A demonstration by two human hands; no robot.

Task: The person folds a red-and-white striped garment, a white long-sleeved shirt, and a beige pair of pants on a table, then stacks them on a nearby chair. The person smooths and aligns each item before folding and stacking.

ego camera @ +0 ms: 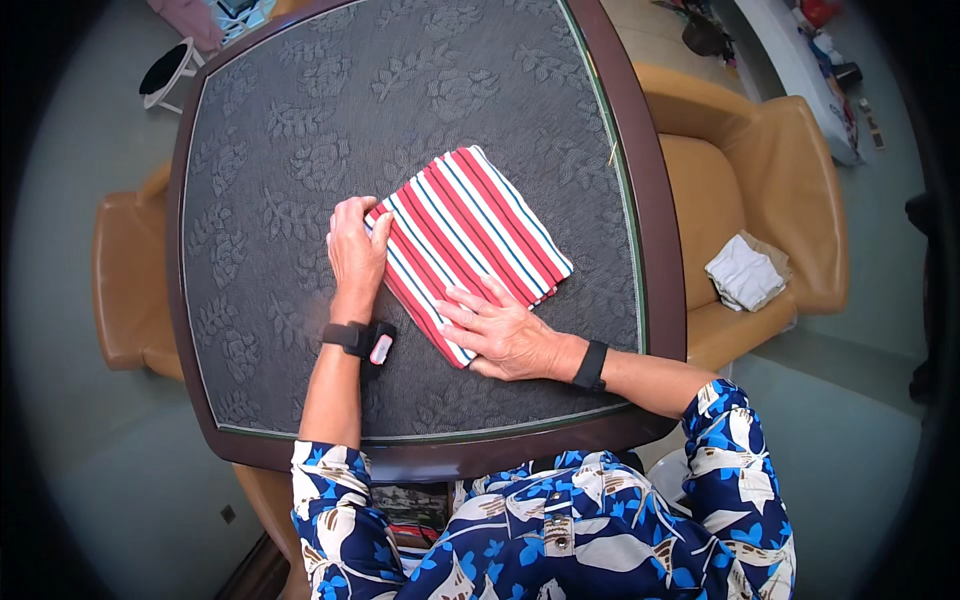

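Note:
A folded cloth [472, 232] with red, white and dark blue stripes lies at an angle on the dark tabletop. My left hand [355, 244] is at its left corner, thumb on top of the fabric and fingers curled at the edge. Across the cloth's near part my right hand [504, 334] rests flat, palm down and fingers spread, with the thumb by the near corner. Several layers show at the cloth's right corner. Black bands are on both wrists; the left one carries a small device [381, 348].
The table [292, 165] has a leaf-and-flower textured cover and a dark wooden rim [660, 225]. A tan leather chair [705, 180] at the right holds folded white and beige cloths [746, 274]. Another tan chair [131, 277] and a black-topped stool [166, 73] stand at the left.

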